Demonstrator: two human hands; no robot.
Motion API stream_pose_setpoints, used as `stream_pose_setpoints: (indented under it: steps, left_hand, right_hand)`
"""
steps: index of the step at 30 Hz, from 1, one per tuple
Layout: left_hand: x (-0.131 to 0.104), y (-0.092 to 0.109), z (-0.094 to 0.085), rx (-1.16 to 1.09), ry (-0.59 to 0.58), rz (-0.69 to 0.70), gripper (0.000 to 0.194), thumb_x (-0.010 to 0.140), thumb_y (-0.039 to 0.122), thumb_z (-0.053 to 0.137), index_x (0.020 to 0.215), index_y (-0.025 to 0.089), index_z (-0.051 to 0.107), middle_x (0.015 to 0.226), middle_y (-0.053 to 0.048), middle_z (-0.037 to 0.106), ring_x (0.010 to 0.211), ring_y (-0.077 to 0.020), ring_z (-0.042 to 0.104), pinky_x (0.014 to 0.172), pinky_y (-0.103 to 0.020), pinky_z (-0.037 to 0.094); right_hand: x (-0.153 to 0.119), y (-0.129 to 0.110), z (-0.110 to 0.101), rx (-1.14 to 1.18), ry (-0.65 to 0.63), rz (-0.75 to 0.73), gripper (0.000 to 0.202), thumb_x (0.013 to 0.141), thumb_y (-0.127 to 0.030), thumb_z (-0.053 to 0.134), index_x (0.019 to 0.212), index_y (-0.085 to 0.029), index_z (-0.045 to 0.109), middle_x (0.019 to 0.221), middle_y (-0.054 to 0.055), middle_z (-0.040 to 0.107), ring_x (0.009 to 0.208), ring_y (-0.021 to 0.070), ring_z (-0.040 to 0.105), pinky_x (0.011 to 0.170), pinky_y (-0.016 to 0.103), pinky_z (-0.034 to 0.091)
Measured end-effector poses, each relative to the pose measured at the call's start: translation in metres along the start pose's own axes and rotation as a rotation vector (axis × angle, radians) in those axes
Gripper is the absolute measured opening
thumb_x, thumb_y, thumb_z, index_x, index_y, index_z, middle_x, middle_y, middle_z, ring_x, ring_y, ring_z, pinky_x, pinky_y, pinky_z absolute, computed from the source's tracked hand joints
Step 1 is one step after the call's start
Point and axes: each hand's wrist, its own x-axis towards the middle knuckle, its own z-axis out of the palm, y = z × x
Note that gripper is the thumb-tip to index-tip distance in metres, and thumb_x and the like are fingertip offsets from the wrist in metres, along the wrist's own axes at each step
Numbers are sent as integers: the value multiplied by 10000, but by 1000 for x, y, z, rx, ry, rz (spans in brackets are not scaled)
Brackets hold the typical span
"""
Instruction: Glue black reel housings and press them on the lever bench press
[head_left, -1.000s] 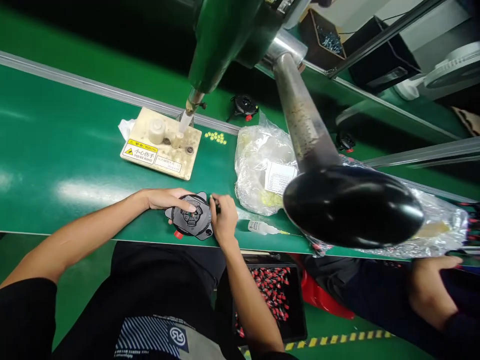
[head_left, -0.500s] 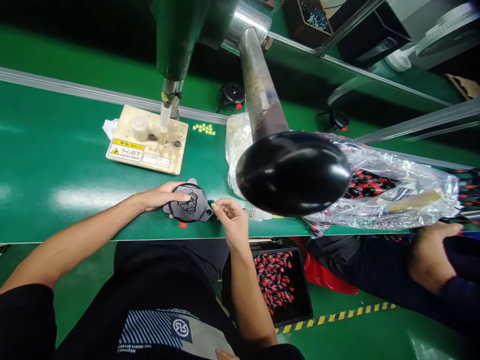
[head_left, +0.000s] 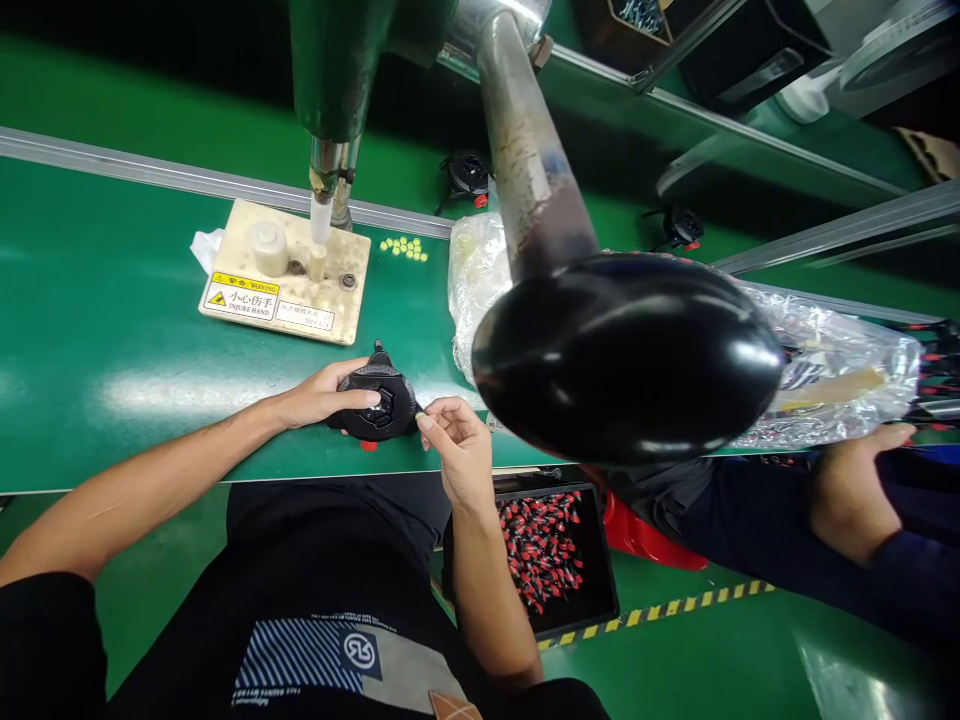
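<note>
A round black part (head_left: 386,415) with a red tab at its lower edge is gripped by my left hand (head_left: 330,397), the thumb lying across its top. At the part's right side my right hand (head_left: 457,440) is closed in a pinch, its fingertips touching the edge; what they hold is too small to make out. Behind the part stands a cream press base (head_left: 289,325) with warning labels, under a white-tipped press rod (head_left: 321,215). Several small yellow pieces (head_left: 405,248) lie to the right of the base.
A big black knob (head_left: 626,355) on a metal lever hangs to the right, over clear plastic bags (head_left: 847,400). Below the bench edge sits a black bin (head_left: 600,560) of red and black parts. Another person's arm (head_left: 855,500) is at the right.
The black part's gray winged top face no longer shows; a darker face with a small knob at its far edge does. The lever's knob appears larger and further right. The view has shifted slightly.
</note>
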Motion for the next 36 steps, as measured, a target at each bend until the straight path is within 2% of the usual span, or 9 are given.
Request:
stream_pose_setpoints:
  steps: [4,7,11,16,20,24,28,32,36]
  left_hand:
    - [1,1,-4,74,-25,36,532,818,493,833,1227,165,743,1037,-90,779,875,-226,727,706,-287,611]
    - [1,1,-5,161,-30,66,558,835,527,815,1228,141,729,1095,-101,771,960,-246,722,806,-312,606]
    - [-5,1,3,341,113,115,554,872,582,754,1206,145,686,1079,-89,749,971,-254,714,866,-354,598]
    - [-16,4,22,612,251,297,706,902,448,764,1513,219,493,1354,-137,673,1226,-301,671,1095,-440,523]
    - [-33,19,23,834,319,407,611,962,396,693,1530,257,516,1518,-122,580,1347,-294,602,1166,-433,470]
    - [-54,56,-6,925,613,467,493,925,472,712,1347,221,672,1367,-109,684,1276,-309,641,1112,-431,514]
    - [-56,97,-60,863,869,583,553,879,508,715,1346,219,650,1358,-105,682,1264,-302,648,1101,-423,521]
    - [-29,120,-109,894,890,580,463,898,424,645,1320,233,661,1365,-87,684,1288,-277,629,1149,-423,484]
    - [-1,129,-128,872,749,508,395,873,349,637,1241,226,711,1299,-64,724,1182,-278,676,1110,-446,520]
  right_hand:
    - [-4,5,-1,-104,-82,9,349,824,-536,797,853,-202,699,662,-22,569,599,116,495,569,251,419]
    - [-7,11,0,-191,-50,-56,355,871,-549,739,829,-201,684,665,-23,553,617,121,481,608,266,428]
    - [-12,19,6,-231,21,-153,344,937,-512,663,795,-198,647,692,-20,543,638,122,460,625,268,412]
    - [-17,21,7,-227,89,-236,306,961,-464,649,816,-196,677,725,-4,586,674,134,503,656,278,432]
    - [-12,27,-9,-76,-123,-143,313,907,-496,700,963,-192,748,797,20,672,704,149,577,665,283,483]
    - [-10,37,-20,-110,-207,-146,307,944,-488,668,982,-199,764,863,46,712,738,162,619,658,282,494]
    - [-11,42,-13,-197,-187,-271,278,1010,-431,606,900,-218,747,845,37,694,700,149,584,637,276,459]
    - [-15,42,-3,-281,-130,-350,275,1027,-393,588,851,-219,710,768,15,640,612,133,493,588,283,405]
    - [-18,42,-3,-310,-108,-365,271,1031,-377,586,846,-216,702,756,8,627,592,125,479,584,283,403]
